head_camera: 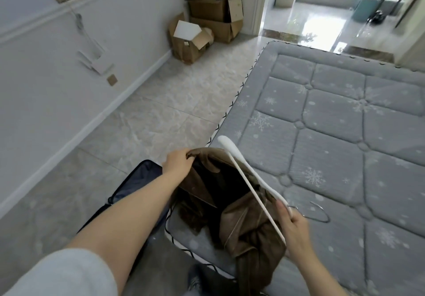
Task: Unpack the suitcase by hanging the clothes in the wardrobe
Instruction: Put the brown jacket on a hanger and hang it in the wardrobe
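Now my left hand (pixel 178 161) pinches collar of brown jacket (pixel 232 206) lying on mattress (pixel 345 134) corner; right hand (pixel 295 229) grips white hanger (pixel 247 176). Jacket looks soft, floppy, fairly heavy; I'd hold shoulders, feed hanger inside. Suitcase (pixel 138 180) beside bed.

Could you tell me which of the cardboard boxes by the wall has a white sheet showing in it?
The low open cardboard box nearest the camera; the stacked cardboard boxes behind show none.
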Tool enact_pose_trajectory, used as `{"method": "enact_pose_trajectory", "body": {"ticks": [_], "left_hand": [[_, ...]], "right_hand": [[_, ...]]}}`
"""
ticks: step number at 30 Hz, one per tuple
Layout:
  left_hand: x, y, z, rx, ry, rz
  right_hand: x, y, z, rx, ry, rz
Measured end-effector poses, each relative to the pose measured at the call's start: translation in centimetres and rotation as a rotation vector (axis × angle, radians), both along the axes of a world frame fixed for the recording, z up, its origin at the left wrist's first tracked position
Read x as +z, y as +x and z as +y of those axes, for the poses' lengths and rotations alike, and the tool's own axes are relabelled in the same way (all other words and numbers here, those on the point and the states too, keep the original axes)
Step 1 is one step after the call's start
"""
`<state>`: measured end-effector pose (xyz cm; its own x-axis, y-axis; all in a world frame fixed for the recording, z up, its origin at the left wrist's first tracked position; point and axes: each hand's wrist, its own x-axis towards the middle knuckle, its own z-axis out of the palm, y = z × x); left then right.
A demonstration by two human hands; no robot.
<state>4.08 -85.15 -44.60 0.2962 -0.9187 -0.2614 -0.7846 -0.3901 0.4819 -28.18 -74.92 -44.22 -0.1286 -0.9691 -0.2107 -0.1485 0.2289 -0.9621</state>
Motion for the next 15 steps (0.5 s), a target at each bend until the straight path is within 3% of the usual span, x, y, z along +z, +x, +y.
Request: {"method": "enact_pose_trajectory", "body": {"ticks": [4, 11, 15], "left_hand": [[0.9, 0.8, -1.2, 0.004, -0.109, 0.042], [2.3, -0.2, -0.8, -0.208, -0.166, 0.036], [4.7, -1.4, 0.1, -0.198, -0.240, 0.045]], "right_hand": [[0.0, -0.1, 1.1, 0.069, -0.030, 0.130], [-0.2, 1.9, 2.1, 0.130, 0.014, 0.237], [0.9, 3.8, 1.2, 0.140, 0.013, 0.315]]}}
